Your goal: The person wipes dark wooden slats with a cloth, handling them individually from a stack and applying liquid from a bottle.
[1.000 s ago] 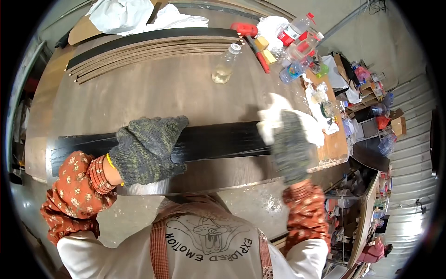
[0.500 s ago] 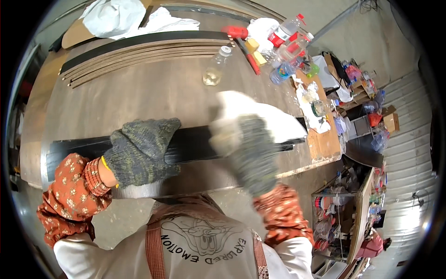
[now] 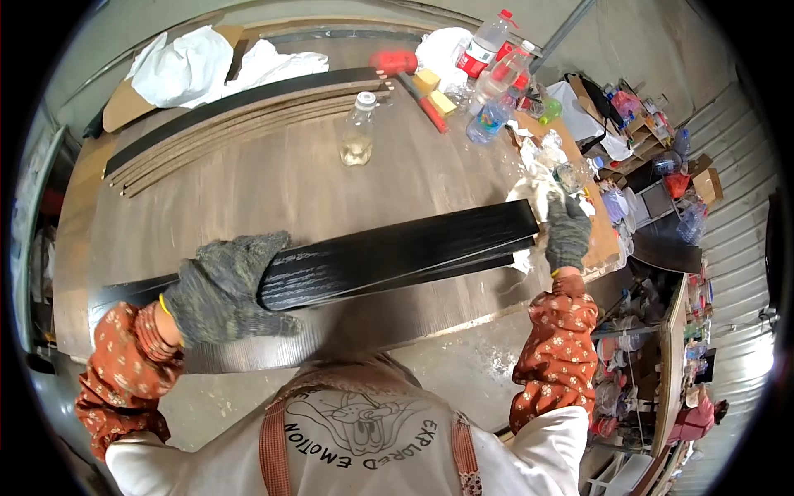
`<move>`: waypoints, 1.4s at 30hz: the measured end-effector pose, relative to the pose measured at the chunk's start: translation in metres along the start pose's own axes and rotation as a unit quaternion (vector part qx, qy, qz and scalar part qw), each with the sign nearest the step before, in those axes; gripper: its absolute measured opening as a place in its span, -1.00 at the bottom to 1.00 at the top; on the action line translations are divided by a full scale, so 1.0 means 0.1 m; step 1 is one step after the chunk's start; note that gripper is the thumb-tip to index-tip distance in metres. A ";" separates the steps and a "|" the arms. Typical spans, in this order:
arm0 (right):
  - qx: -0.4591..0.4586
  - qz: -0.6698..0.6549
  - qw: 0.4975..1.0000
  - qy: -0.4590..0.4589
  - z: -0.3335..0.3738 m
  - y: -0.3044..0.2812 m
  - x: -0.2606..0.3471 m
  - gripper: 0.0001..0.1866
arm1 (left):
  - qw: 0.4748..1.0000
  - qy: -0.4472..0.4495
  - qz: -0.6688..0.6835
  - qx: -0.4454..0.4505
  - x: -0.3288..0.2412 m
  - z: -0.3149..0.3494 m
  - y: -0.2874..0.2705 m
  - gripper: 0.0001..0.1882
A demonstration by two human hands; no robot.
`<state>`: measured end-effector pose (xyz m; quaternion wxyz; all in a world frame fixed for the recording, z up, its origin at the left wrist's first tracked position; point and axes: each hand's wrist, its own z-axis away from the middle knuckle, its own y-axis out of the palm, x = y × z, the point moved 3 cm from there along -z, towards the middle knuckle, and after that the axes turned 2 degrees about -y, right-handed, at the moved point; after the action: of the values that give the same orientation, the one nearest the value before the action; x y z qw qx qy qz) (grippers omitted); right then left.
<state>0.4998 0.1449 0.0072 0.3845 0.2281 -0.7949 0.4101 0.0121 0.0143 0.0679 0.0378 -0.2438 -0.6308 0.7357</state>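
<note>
A long black board point(image 3: 397, 252) lies across the near part of the worktable, on top of other dark strips. My left hand point(image 3: 227, 289), in a grey knitted glove, spans the board's left part, fingers at its far edge and thumb at its near edge. Just past the board's right end, my right hand point(image 3: 568, 236), gloved alike, is closed on a crumpled white cloth point(image 3: 539, 192). The cloth rests among scraps of paper, partly hidden by the hand. A pale streaked sheen shows on the board's surface beside my left hand.
Several dark-faced strips point(image 3: 240, 112) lie stacked at the far left of the table point(image 3: 198, 215). A bottle with pale liquid point(image 3: 357, 136) stands behind the board. Farther right are yellow sponges point(image 3: 441, 102), a red-handled tool point(image 3: 426, 107) and plastic bottles point(image 3: 488, 120). A shelf point(image 3: 649, 364) stands at the right.
My right hand has swept right along the board with the white cloth, past its end. The black board's surface is now uncovered. My left hand has shifted slightly left and nearer.
</note>
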 end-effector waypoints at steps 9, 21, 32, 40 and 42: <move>0.051 -0.131 0.987 -0.073 -0.11 -0.04 0.64 -0.75 | 0.968 -0.199 0.150 -0.014 0.96 -1.96 0.07 0.20; 0.147 0.220 0.907 -0.327 -0.42 0.73 -0.28 -0.51 | 0.994 -0.010 0.101 -0.027 0.26 -3.30 0.71 -0.21; 0.157 0.024 0.940 -0.302 -0.40 1.08 -0.28 -0.67 | 0.950 0.188 -0.187 -0.168 -1.05 -3.21 0.23 -0.79; 0.120 0.021 0.926 -0.356 -0.36 1.31 -0.51 -0.73 | 0.927 0.230 -0.204 -0.215 -0.77 -3.10 0.27 -0.80; 0.125 0.051 0.928 -0.347 -0.36 1.22 -0.34 -0.71 | 0.941 0.238 -0.130 -0.203 -0.45 -3.13 0.40 -0.76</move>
<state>0.4528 0.2447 -0.0642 0.0314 0.3621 -0.8313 0.4204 0.1892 0.2747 0.0170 0.2317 -0.3299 -0.7654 0.5016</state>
